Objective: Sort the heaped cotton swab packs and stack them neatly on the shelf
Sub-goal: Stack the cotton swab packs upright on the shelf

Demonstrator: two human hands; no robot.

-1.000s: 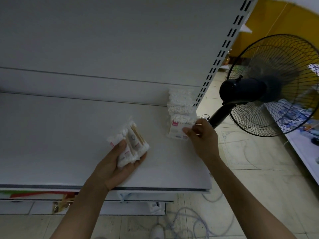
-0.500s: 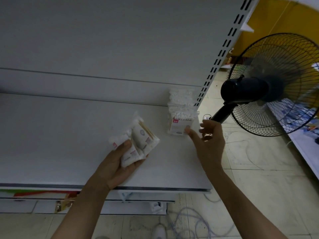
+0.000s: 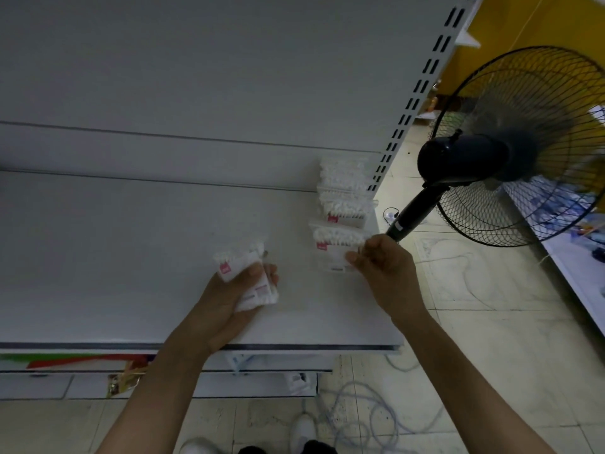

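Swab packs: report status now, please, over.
Left hand grips spare packs. Right hand pinches front pack, in line with row on shelf. Fan close by, not blocking.

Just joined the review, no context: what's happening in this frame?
A person is stocking a white shelf. The left hand grips a small bundle of cotton swab packs above it. The right hand pinches the front pack of a row lined up at the shelf's right end, beside a standing fan.
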